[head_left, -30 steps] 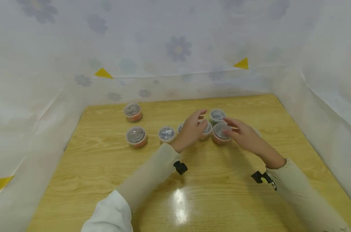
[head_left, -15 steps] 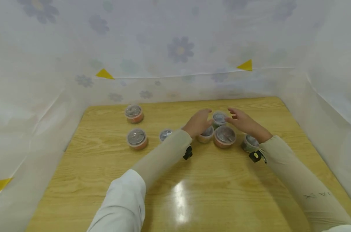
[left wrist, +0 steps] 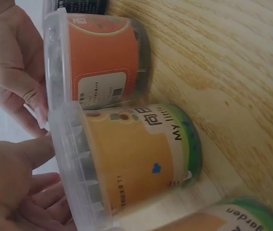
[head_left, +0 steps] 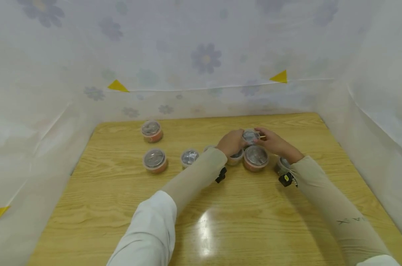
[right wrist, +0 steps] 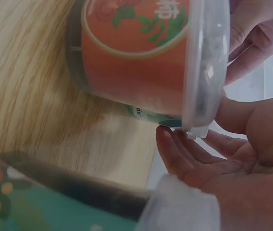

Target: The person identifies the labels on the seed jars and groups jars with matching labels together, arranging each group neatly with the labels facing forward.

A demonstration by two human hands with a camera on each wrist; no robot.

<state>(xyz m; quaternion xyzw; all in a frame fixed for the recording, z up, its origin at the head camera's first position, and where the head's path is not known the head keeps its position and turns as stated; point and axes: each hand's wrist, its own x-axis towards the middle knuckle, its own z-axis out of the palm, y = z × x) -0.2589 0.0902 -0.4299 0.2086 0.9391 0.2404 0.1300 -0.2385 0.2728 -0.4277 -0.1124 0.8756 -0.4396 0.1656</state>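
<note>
At the back of the group, both hands hold a round clear-lidded plastic tub (head_left: 251, 136) from opposite sides. My left hand (head_left: 231, 142) is at its left side and my right hand (head_left: 275, 143) at its right, fingers curled about it. Part of its green label (right wrist: 167, 118) shows behind an orange-labelled tub (right wrist: 136, 62) in the right wrist view. That orange tub stands upright just in front of the held one. A yellow-labelled tub (left wrist: 131, 154) touches it on the left, below my left hand. Whether the held tub is off the table cannot be told.
Two orange tubs (head_left: 151, 131) (head_left: 155, 160) stand at the left of the wooden table (head_left: 114, 207). Another lidded tub (head_left: 189, 157) and one partly hidden tub (head_left: 209, 147) lie near my left forearm. A teal-labelled tub (right wrist: 69, 202) stands under my right wrist. Floral sheets (head_left: 205, 59) enclose the table.
Both hands have moved in around the back tub, from above the group to its two sides. My right hand has left the front orange tub, which now shows fully.
</note>
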